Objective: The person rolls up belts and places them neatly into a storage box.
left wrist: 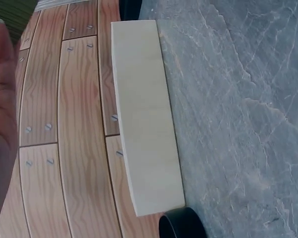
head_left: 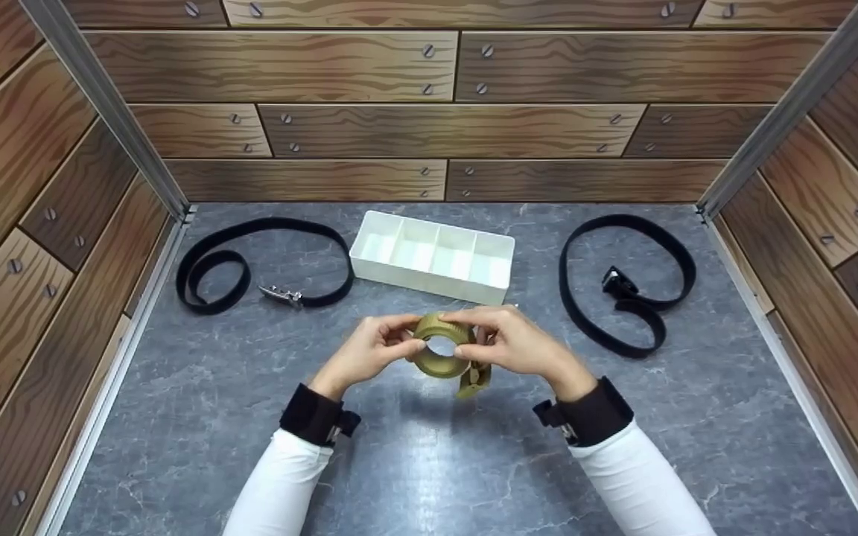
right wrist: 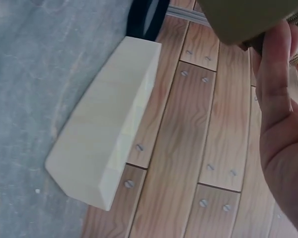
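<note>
A khaki webbing belt, wound into a round coil with an open centre, is held up in front of the white tray. My left hand pinches the coil's left side between thumb and fingers. On the right side my right hand grips it the same way. The belt's khaki buckle hangs down at the lower right of the coil, below the right fingers. In the right wrist view, a smooth khaki part stands by the right fingers. The left wrist view catches only an edge of the belt.
A white tray with four-sided compartments sits behind the hands. One black belt with a silver buckle lies loosely curled at left; another black belt lies at right. Wood-patterned walls enclose the grey marbled surface.
</note>
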Motion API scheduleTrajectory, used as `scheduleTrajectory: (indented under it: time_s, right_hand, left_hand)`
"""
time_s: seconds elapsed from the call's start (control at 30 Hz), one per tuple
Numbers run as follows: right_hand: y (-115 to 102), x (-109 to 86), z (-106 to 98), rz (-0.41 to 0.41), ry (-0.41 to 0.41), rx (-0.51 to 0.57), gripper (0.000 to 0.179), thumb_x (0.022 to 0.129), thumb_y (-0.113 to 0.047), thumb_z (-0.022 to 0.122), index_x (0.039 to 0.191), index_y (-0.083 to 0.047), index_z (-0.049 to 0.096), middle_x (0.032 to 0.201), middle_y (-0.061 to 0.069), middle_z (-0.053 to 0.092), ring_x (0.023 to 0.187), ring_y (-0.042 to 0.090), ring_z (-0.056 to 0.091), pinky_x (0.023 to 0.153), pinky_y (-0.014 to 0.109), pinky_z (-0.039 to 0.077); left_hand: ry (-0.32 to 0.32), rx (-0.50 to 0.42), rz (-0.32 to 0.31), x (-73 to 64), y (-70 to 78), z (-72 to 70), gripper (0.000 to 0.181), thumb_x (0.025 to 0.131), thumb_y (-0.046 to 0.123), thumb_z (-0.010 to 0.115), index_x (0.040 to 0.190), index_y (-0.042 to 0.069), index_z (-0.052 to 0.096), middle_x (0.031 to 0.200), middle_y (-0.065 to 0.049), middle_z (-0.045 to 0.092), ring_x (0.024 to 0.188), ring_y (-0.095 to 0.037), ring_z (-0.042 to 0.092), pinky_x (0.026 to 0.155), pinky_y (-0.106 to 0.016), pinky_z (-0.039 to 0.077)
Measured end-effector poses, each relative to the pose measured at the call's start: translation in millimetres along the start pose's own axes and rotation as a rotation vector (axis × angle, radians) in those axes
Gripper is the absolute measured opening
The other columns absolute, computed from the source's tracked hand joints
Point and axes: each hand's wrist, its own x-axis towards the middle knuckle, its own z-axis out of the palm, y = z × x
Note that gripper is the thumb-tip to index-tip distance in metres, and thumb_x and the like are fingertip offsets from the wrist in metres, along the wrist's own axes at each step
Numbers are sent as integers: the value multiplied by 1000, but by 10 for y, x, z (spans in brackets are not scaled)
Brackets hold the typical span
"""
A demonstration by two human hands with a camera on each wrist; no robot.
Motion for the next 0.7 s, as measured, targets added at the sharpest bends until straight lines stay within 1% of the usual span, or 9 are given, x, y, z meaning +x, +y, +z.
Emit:
scheduleTrajectory:
  time_s: [0.07, 0.13, 0.27, 0.3, 0.37, 0.43, 0.5, 0.6, 0.7]
  right_hand:
    - [57, -12, 11, 20, 18, 12, 47, 91, -27, 71, 134, -14, 61, 106, -1, 69, 62, 11, 59, 53, 29, 51]
    - [115, -24, 17, 43, 35, 37, 46, 91, -24, 71, 134, -12, 61, 107, 2, 69, 59, 11, 59, 51, 29, 51]
    - [238, -49, 23, 88, 60, 79, 46, 90, -20, 72, 134, -11, 61, 114, 8, 69, 56, 14, 60, 49, 30, 52]
    - [265, -54, 22, 97, 65, 85, 46, 89, -19, 73, 133, -11, 61, 116, 8, 69, 56, 15, 60, 49, 31, 52]
    - [314, -64, 18, 116, 76, 77, 46, 89, -17, 73, 133, -13, 62, 117, 8, 69, 56, 15, 60, 48, 31, 52]
    - [353, -75, 15, 140, 82, 72, 46, 89, -16, 73, 133, -14, 62, 116, 8, 69, 55, 15, 59, 48, 31, 52]
    - [386, -85, 14, 162, 85, 66, 47, 88, -15, 73, 134, -15, 62, 114, 7, 70, 55, 14, 59, 47, 31, 52]
    - [427, -95, 20, 176, 78, 53, 47, 89, -14, 73, 134, -14, 61, 113, 8, 70, 55, 14, 59, 47, 31, 52]
    - [456, -97, 24, 176, 77, 43, 47, 89, -14, 73, 134, -14, 61, 113, 8, 69, 54, 14, 60, 47, 31, 52]
  left_hand:
    - [-13, 64, -8, 50, -35, -7, 40, 93, 16, 67, 129, -2, 60, 101, -11, 71, 84, -18, 67, 78, -35, 55]
    - [-8, 149, -22, 109, -75, -27, 43, 95, 23, 64, 131, 0, 59, 109, -11, 70, 92, -20, 66, 84, -37, 53]
    - [61, 376, -59, 241, -171, -97, 42, 101, 31, 52, 132, 3, 59, 124, -13, 62, 111, -26, 60, 96, -43, 46]
    - [88, 458, -75, 275, -200, -117, 43, 102, 33, 51, 133, 4, 58, 129, -14, 59, 116, -28, 57, 99, -45, 43]
    - [149, 636, -103, 344, -262, -160, 41, 100, 29, 56, 135, 7, 58, 133, -17, 55, 122, -32, 52, 105, -49, 38]
    - [211, 823, -135, 415, -324, -199, 44, 95, 24, 63, 136, 9, 57, 135, -19, 53, 124, -35, 49, 105, -51, 36]
    - [254, 981, -181, 482, -382, -237, 50, 90, 20, 68, 138, 13, 56, 138, -20, 50, 127, -36, 47, 104, -54, 36]
    - [280, 1102, -232, 569, -455, -280, 58, 86, 16, 69, 142, 15, 52, 143, -21, 45, 133, -37, 40, 102, -54, 37]
    - [260, 1142, -287, 625, -503, -310, 65, 85, 16, 71, 146, 17, 47, 149, -20, 38, 140, -37, 30, 104, -57, 34]
